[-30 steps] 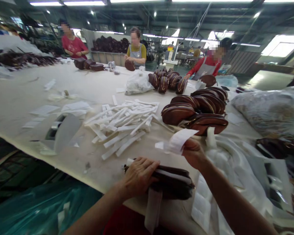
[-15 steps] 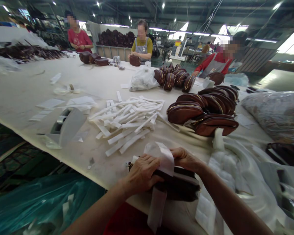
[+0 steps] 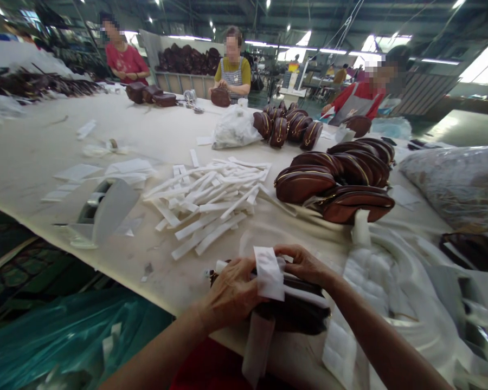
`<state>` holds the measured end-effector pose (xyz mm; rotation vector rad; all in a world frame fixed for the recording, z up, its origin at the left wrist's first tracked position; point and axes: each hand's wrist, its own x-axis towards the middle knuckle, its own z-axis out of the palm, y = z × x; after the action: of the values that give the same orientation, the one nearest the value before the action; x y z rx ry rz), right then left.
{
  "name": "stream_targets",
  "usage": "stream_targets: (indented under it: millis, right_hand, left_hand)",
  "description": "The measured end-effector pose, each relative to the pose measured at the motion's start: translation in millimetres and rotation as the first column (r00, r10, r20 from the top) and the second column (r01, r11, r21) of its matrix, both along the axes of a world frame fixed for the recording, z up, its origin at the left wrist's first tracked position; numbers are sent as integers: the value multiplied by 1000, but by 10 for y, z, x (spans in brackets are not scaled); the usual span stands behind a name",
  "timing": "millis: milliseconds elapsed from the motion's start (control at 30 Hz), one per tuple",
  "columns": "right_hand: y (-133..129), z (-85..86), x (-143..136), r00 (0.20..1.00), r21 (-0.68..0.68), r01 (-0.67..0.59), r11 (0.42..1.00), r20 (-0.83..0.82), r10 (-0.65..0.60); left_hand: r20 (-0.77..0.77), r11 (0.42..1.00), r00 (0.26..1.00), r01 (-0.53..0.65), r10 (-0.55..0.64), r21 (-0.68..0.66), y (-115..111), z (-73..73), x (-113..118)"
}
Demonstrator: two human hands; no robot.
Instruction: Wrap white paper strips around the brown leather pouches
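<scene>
A dark brown bag lies at the table's front edge, between my hands. My left hand is closed on the bag's left part, its thumb under a white strip. This strip stands up over the top of the bag, and a second pale strip hangs down the bag's front. Behind the upright strip, my right hand has its fingers bent at the bag's far side; its fingertips are partly hidden by the strip. A white band runs along the bag's top at the right.
A heap of white strips lies beyond my hands. Brown bags stand in rows at the right, near a large plastic sack. A tape dispenser sits left. White wrapping lies right. Three people are across the table.
The white strip between my hands was curved over the bag and now stands flatter and more upright. My right hand has shifted slightly left. The view has tilted a little.
</scene>
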<state>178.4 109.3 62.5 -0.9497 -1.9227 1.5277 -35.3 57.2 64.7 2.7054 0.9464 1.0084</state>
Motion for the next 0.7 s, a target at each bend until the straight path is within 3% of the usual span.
stream_targets:
  millis: [167, 267, 400, 500, 567, 633, 700]
  right_hand:
    - [49, 19, 26, 990, 305, 3, 952, 133, -45]
    - [33, 50, 36, 986, 363, -2, 932, 157, -59]
    - [-1, 63, 72, 997, 157, -5, 988, 78, -8]
    - [-5, 97, 120, 999, -21, -6, 1000, -36, 6]
    - [-23, 121, 143, 997, -60, -17, 998, -74, 13]
    - [-83, 117, 146, 994, -87, 52, 995, -91, -60]
    - [-190, 73, 127, 963, -108, 240, 965, -104, -251]
  left_hand:
    - [67, 995, 993, 92, -94, 35, 38, -5, 19]
    - [118, 990, 984, 132, -137, 47, 51, 33, 35]
    - [125, 989, 981, 146, -148, 21, 49, 180, 26]
    - [135, 985, 978, 169, -162, -44, 57, 367, -19]
    - [190, 973, 968, 191, -164, -131, 69, 525, -58]
    - [288, 939, 951, 195, -111, -283, 87, 701, -92]
    - [399, 847, 917, 192, 26, -495, 118, 872, -112]
